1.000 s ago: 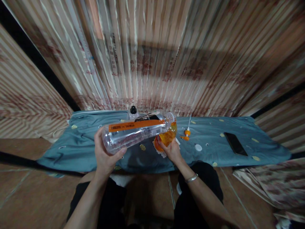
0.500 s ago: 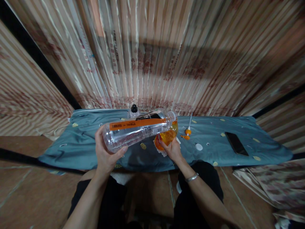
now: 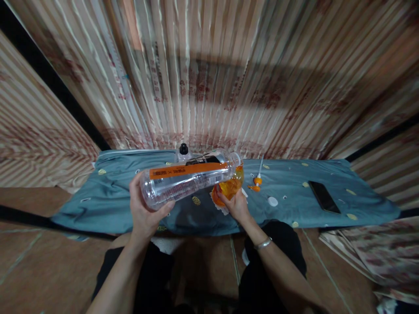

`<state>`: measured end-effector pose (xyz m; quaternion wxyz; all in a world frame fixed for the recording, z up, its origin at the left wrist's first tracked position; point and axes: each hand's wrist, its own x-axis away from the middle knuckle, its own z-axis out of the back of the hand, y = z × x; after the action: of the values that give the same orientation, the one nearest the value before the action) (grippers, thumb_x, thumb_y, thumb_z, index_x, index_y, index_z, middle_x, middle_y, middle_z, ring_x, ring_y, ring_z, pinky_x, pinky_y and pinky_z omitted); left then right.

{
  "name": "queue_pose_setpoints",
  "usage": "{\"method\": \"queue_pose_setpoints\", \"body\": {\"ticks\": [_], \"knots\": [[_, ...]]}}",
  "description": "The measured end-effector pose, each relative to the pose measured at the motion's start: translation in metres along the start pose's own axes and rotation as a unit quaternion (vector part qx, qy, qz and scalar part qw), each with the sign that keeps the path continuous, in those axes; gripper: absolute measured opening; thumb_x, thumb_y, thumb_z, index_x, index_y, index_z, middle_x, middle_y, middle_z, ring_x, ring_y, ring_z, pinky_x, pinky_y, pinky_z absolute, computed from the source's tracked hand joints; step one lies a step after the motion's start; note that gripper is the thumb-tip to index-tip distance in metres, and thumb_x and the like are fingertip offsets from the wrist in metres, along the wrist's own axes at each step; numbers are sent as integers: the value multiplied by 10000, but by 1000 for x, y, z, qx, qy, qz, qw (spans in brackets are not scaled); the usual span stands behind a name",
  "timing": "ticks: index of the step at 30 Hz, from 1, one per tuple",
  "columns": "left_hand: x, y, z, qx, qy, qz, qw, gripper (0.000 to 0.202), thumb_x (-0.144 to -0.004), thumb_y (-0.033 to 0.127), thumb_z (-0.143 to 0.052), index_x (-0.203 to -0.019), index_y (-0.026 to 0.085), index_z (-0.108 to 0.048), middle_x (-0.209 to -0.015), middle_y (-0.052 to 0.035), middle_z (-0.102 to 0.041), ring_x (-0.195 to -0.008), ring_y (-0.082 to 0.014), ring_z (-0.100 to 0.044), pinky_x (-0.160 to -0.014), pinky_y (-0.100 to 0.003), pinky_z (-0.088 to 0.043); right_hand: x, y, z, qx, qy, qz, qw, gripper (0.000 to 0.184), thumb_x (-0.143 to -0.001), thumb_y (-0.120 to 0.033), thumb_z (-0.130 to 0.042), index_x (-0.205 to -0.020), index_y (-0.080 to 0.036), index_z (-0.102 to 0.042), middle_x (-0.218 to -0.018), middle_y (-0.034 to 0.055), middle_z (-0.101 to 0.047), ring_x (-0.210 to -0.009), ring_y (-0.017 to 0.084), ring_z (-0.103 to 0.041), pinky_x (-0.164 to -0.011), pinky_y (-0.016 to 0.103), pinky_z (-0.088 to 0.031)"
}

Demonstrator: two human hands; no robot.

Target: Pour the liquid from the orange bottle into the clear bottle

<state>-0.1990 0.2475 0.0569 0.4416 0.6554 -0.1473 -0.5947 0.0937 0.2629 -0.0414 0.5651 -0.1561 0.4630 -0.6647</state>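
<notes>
My left hand (image 3: 144,209) is wrapped round the base of a large clear plastic bottle (image 3: 183,185) with an orange label strip. That bottle lies almost level, its uncapped neck tipped over the top of an amber bottle (image 3: 231,185). Whether the two mouths touch I cannot tell. Fingers of my right hand (image 3: 238,205) grip the amber bottle low on its side, above a white scalloped piece of paper or cloth (image 3: 220,208). To the right lie an orange pump head (image 3: 257,182) with a pale dip tube and a white cap (image 3: 273,201).
Behind the clear bottle stands another bottle with a black top (image 3: 183,149). A dark phone (image 3: 324,197) lies toward the right of the blue patterned cloth (image 3: 108,200). A striped curtain (image 3: 209,87) hangs close behind, and black poles (image 3: 55,83) flank the surface.
Hardly anything differs. The left hand and the clear bottle sit very slightly further left, and the view has shifted a little; both grips stay the same.
</notes>
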Motion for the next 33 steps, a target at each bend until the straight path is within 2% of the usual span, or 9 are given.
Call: {"method": "queue_pose_setpoints", "body": {"ticks": [5,19,28,33], "knots": [[0,0,0,-11,-3,21,1000,941,-634,704,-874,-1363,213,-540,-1335,-151,-626,-1252,-392,-647,-1088,-566,-544,0,-3,1,3,-6,-3,1000,817,-765,-770,-701,-1299,-168,-562,-1091,182,-811,-1020,395,-787,-865,505,-625],[1,3,0,11,-5,17,1000,845,-687,604,-886,-1365,220,-559,-1337,-153,-622,-1251,-427,-637,-1090,-626,-538,1,-6,2,-7,-6,0,1000,791,-774,-754,-701,-1294,-177,-553,-1095,180,-805,-1033,392,-779,-870,510,-618],[0,0,1,-14,0,3,1000,894,-666,667,-874,-1362,206,-554,-1322,-158,-636,-1232,-386,-651,-1070,-565,-550,1,-7,3,-9,-10,-5,1000,782,-773,-749,-708,-1275,-167,-564,-1083,184,-803,-1016,392,-786,-846,501,-625],[0,0,1,-8,-8,3,1000,882,-679,633,-881,-1375,204,-549,-1329,-165,-636,-1233,-393,-656,-1067,-577,-555,1,-6,2,-8,-7,-5,1000,826,-761,-776,-709,-1286,-156,-562,-1093,196,-804,-1033,401,-783,-867,515,-624]]}}
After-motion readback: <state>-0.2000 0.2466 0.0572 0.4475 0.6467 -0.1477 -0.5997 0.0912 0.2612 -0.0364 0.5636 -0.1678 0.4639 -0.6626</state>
